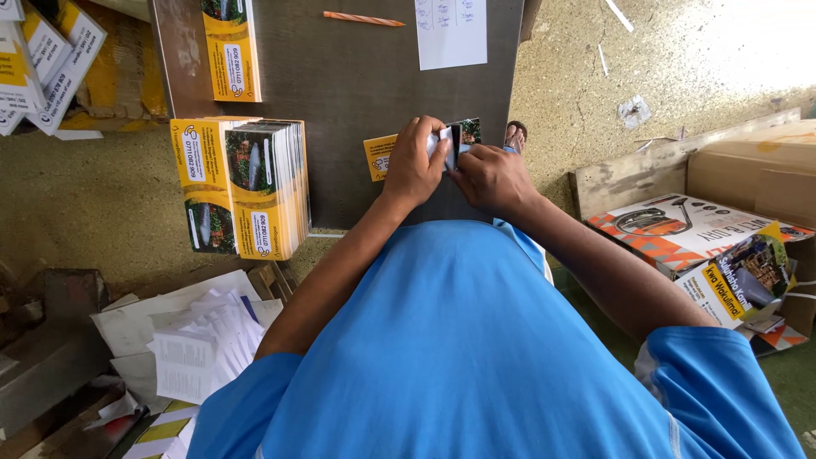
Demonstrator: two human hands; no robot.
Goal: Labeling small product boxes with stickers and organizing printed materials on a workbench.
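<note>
My left hand (412, 166) and my right hand (491, 177) meet over the near edge of a dark grey table (365, 76). Both grip a small yellow and green printed leaflet (455, 138), its white inner side showing between the fingers. Part of a yellow leaflet (378, 155) sticks out from under my left hand. A thick stack of the same leaflets (255, 187) stands on the table to the left, an arm's reach away. My blue shirt fills the lower frame.
Another leaflet stack (231, 49), an orange pencil (364, 19) and a white paper sheet (451, 32) lie at the table's far side. Cardboard boxes with printed sheets (714, 246) sit on the right. Loose white papers (200, 340) lie on the floor left. A sandalled foot (515, 133) shows beyond the table.
</note>
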